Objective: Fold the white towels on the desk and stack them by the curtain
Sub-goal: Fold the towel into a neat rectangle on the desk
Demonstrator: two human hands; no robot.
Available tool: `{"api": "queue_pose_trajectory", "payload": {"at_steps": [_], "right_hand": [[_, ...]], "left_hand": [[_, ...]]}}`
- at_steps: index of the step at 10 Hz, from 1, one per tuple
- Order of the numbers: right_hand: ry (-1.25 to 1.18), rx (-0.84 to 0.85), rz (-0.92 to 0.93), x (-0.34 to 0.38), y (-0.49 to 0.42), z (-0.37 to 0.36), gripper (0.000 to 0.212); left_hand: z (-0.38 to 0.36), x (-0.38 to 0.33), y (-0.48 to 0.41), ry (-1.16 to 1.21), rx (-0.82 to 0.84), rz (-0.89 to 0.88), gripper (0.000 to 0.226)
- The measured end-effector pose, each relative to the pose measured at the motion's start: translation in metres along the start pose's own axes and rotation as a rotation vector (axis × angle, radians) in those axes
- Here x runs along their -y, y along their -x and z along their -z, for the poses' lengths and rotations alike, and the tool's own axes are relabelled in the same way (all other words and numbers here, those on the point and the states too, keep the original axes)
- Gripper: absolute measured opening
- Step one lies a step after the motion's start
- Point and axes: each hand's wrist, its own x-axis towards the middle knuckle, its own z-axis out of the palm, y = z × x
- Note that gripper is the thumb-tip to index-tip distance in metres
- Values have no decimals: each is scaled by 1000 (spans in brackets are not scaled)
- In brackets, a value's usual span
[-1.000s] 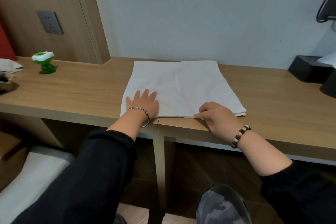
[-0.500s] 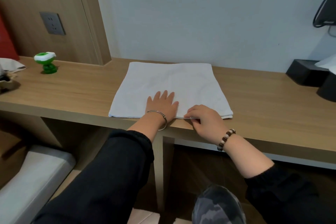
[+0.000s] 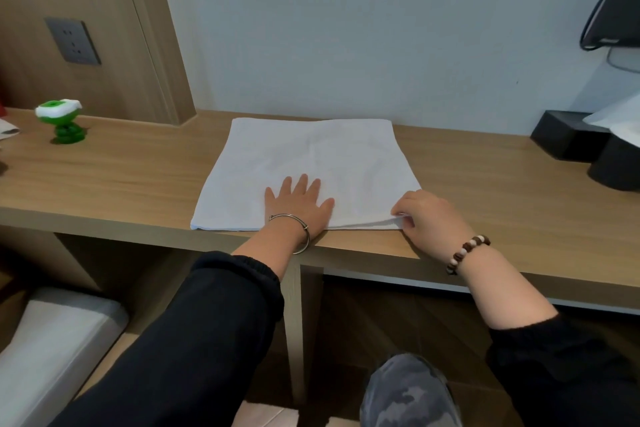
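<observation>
Pressing flat, left hand (image 3: 298,204) fingers spread on white towel (image 3: 311,156), right hand (image 3: 429,218) fingertips pinching its near right corner

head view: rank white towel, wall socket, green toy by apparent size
1. white towel, by far largest.
2. wall socket.
3. green toy. Close to the socket in apparent size, so that order is unsure.

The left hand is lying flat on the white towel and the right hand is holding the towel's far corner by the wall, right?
Not quite. The left hand does lie flat on the white towel, but the right hand pinches the towel's near right corner, at the front edge of the desk, not the far corner by the wall. The head view shows this.
</observation>
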Motion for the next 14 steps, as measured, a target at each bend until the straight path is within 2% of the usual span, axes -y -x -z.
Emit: {"api": "queue_pose_trajectory", "payload": {"at_steps": [1,2,4,5,6,7,8,9,10,11,14], "right_hand": [[-57,-149,-48,-1,4,-1,15],[-37,-192,-17,1,8,-2,12],[55,-145,36,6,18,-5,18],[25,-81,33,6,18,-4,21],[-210,-3,-12,0,18,1,18],[-617,-91,-241,-9,13,4,19],[-720,-352,-514,-26,3,3,14],[-493,-195,-645,-41,-1,3,38],[-402,24,-662,-42,-5,7,48],[-415,101,-704,-42,-8,14,29],[-442,250,-752,-41,-14,26,23]], "left_hand": [[-1,0,0,4,-4,4,61],[-1,-1,1,2,-17,3,60],[-1,-1,1,-5,-29,-1,59],[-1,-1,1,-4,-31,-4,59],[-2,0,1,-7,-33,-2,59],[-2,0,0,-16,-35,-2,59],[-2,0,0,-21,-37,-3,59],[-2,0,0,-18,-36,-2,59],[-2,0,0,-16,-40,-2,59],[-2,0,0,-16,-44,-2,59],[-2,0,1,-18,-44,3,59]]}}
